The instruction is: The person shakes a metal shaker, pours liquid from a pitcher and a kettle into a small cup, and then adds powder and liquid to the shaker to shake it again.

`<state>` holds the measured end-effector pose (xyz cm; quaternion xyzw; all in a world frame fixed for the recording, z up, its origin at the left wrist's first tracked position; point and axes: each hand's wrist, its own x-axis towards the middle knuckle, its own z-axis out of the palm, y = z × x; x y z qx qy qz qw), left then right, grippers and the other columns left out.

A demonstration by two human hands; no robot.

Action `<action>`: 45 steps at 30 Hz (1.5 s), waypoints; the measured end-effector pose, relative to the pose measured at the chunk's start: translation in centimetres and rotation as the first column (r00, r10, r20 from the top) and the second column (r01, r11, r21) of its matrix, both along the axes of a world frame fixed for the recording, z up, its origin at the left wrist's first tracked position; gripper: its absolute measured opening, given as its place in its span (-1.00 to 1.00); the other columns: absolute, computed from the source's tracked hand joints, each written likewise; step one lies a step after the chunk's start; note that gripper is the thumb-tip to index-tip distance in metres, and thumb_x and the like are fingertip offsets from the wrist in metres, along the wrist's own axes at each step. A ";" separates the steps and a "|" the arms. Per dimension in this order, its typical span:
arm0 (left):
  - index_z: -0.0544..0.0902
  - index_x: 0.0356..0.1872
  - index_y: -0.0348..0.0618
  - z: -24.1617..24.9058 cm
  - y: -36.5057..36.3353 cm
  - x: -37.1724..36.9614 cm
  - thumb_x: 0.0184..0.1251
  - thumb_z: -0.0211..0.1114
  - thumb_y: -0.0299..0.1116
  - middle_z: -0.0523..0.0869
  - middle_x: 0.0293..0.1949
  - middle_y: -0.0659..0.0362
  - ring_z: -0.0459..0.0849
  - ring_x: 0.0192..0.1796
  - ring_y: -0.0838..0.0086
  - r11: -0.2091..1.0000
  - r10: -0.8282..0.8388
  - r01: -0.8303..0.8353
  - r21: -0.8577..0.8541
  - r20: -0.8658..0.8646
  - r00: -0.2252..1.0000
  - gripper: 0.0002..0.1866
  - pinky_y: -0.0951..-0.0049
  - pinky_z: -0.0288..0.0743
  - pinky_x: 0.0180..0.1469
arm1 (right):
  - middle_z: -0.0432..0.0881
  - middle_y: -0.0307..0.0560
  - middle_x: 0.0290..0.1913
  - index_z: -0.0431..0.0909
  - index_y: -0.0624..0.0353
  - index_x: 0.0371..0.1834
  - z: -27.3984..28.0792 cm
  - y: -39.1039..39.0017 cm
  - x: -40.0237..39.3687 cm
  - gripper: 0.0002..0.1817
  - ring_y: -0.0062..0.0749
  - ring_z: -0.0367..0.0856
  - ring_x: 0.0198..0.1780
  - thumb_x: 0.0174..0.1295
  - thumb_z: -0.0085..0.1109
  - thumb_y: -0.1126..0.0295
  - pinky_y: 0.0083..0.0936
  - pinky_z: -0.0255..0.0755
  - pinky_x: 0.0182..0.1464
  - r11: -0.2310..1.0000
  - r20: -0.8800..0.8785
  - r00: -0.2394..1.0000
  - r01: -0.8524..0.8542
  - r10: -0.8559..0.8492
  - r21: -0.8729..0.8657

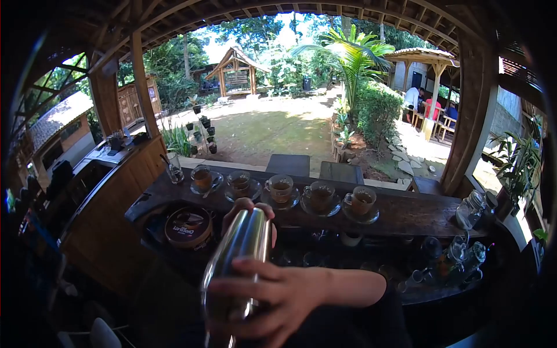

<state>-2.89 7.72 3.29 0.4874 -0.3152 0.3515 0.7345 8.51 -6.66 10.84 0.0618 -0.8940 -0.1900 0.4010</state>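
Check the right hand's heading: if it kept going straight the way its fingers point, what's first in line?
The right hand wraps the metal shaker, fingers pointing left across it. Past the shaker that line looks free of objects, only dark space below the wooden counter, though depth is unclear.

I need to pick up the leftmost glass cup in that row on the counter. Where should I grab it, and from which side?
Take the leftmost glass cup by its body from above and the near side, fingers round the wall just under the rim. It stands upright on a saucer and holds dark liquid, so keep it level. Its handle is too small to make out. Both the right hand and left hand are on the metal shaker.
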 end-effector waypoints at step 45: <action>0.38 0.08 -0.19 3.7 -23.1 30.5 0.23 0.07 0.19 0.51 -0.07 -0.03 0.52 0.02 0.27 0.999 0.017 -0.017 0.041 -0.006 1.000 -0.35 0.24 0.40 0.09 | 0.19 0.14 0.26 0.05 -0.02 0.31 -1.4 -21.7 24.5 -0.02 0.02 0.28 0.26 -0.14 0.45 -0.01 -0.07 0.32 0.23 0.741 -0.590 0.607 0.672 -0.532 0.022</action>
